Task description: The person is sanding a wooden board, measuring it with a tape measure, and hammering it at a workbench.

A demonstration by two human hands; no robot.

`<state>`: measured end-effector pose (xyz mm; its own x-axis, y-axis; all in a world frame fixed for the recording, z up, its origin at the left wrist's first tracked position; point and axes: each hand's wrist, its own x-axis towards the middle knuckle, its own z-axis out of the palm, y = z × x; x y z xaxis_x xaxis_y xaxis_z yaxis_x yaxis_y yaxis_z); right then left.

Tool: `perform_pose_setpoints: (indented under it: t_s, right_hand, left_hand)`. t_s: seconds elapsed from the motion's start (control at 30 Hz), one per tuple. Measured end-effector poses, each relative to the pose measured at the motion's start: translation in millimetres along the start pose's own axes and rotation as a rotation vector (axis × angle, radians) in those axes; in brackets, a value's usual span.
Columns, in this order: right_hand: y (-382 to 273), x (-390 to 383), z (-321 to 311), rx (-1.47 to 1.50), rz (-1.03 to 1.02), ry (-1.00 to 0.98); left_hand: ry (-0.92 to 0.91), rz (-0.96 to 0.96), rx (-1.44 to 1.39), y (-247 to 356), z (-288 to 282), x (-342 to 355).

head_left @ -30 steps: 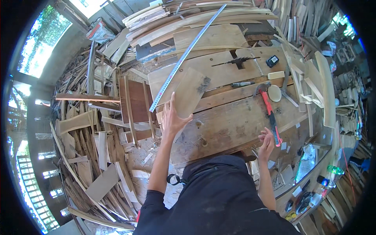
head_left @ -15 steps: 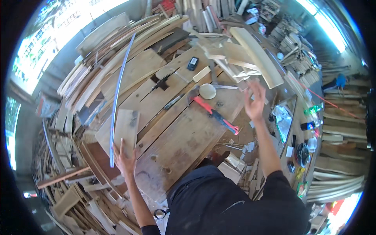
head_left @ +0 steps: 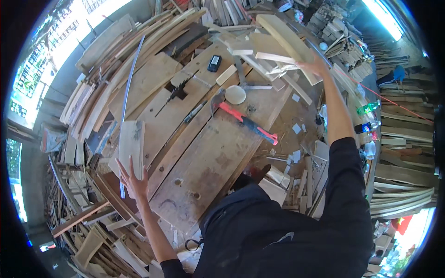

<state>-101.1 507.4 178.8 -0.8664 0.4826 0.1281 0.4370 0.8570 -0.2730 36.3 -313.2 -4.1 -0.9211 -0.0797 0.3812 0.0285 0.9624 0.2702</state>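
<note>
My left hand (head_left: 133, 181) is open, fingers spread, over the near end of a short pale board (head_left: 132, 141). A long thin metal straightedge (head_left: 131, 78) runs beside that board. My right hand (head_left: 317, 66) reaches to the near end of a long thick plank (head_left: 285, 39), its slightly blurred fingers stretched out against the plank's side. Loose wood strips (head_left: 276, 58) lie under and beside the plank. A hammer (head_left: 244, 121) with a red and dark handle rests on the workbench (head_left: 199, 157), next to a pale round disc (head_left: 235, 95).
A small black device (head_left: 214, 63), a wood block (head_left: 226, 74) and a metal square (head_left: 241, 76) lie on the bench. Stacked boards (head_left: 153, 41) line the far left. Scrap wood (head_left: 92, 245) is heaped at lower left. Bottles (head_left: 368, 108) stand at the right.
My right hand has moved up and right, from open air to the thick plank. My left hand has shifted slightly left over the board, fingers spread wider. The view has shifted a little.
</note>
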Motion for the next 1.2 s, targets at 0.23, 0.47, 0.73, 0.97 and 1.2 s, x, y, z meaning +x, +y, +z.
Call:
perform_pose_setpoints:
  t_s: [0.23,0.47,0.73,0.97,1.2]
  right_hand:
    - [-33.7,-53.5,-1.1,-0.199,-0.017,0.278]
    - [-106.5,-209.0,-28.8,0.002,-0.296,0.228]
    - [-158.7,-366.0,54.3,0.088,-0.711,-0.208]
    - [-198.1,-406.0,102.5,0.25,-1.06,-0.469]
    - [-203.2,-374.3,141.1,0.238,-1.239,-0.485]
  left_hand:
    - [0.057,-0.023,-0.22,45.3,-42.3,-80.6]
    - [0.121,-0.047,-0.296,70.7,-77.3,-123.7]
    - [0.006,0.32,-0.248,116.7,-76.4,-83.9]
    - [-0.638,0.377,-0.191,145.4,-93.8,-57.2]
    - [-0.585,0.378,-0.266,128.5,-55.7,-73.7]
